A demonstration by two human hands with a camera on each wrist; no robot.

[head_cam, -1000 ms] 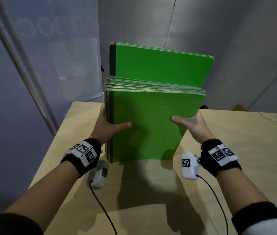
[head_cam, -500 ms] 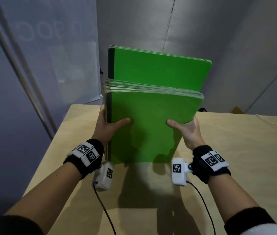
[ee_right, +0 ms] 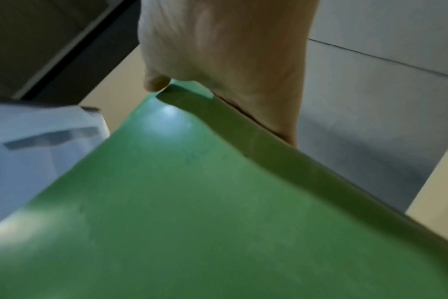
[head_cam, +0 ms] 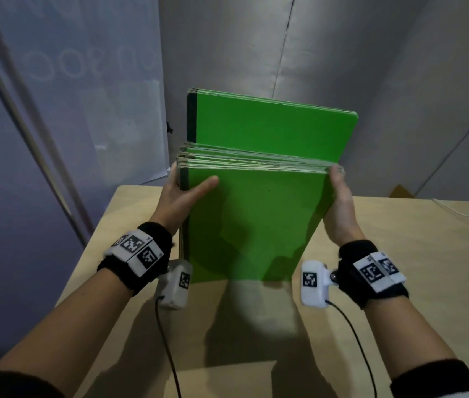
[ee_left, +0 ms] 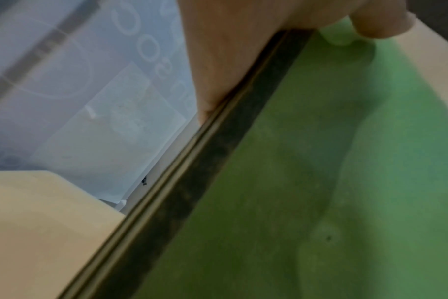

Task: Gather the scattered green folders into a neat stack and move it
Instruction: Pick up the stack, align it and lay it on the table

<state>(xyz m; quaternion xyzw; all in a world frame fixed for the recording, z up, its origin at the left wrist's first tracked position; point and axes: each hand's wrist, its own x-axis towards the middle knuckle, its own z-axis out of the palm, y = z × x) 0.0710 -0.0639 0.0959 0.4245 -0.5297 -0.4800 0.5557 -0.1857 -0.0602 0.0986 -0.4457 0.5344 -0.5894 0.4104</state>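
Note:
A stack of green folders (head_cam: 250, 225) stands upright on its lower edge on the wooden table (head_cam: 414, 239), dark spines to the left. One taller folder (head_cam: 270, 130) at the back rises above the others. My left hand (head_cam: 181, 196) grips the spine side near the top, thumb lying across the front cover, fingers hidden behind. My right hand (head_cam: 339, 202) holds the right edge at the upper corner. In the left wrist view the left hand (ee_left: 230, 50) presses on the dark spine (ee_left: 218, 161). The right wrist view shows the right hand (ee_right: 230, 60) clasping the cover's corner (ee_right: 192, 202).
The table's left edge (head_cam: 104, 225) runs close beside my left arm. Thin poles (head_cam: 26, 124) lean against the translucent panel on the left. A white cable (head_cam: 463, 214) lies at the table's far right, and a brown object (head_cam: 401, 191) sits behind the table.
Both hands have slid up the sides of the upright stack. The right hand went from mid-height on the front cover to the upper right corner. The stack still stands on the table.

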